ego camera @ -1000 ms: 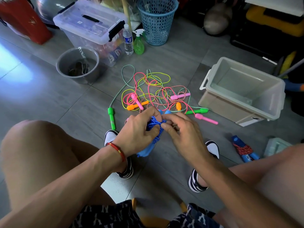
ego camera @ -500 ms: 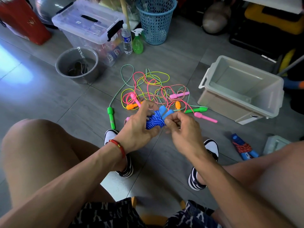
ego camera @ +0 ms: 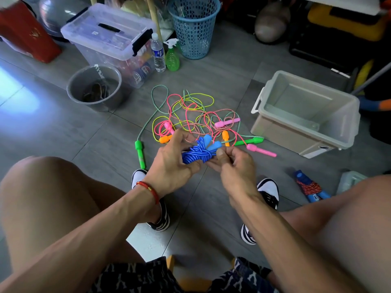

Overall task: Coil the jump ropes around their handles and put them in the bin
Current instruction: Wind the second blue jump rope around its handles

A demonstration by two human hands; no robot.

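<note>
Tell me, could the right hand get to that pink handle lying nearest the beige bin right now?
Probably not yet: the right hand pinches the blue rope bundle. Otherwise the floor path to the pink handle looks free.

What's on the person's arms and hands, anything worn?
Both forearms are bare, no sleeves or gloves. The left hand has a thin red cord bracelet with a small gold bead at the wrist. The right hand and its wrist carry nothing.

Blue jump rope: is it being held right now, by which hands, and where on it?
Yes. The left hand grips the blue jump rope around its coiled bundle; the right hand pinches the cord at the bundle's right end, beside the handle tips.
</note>
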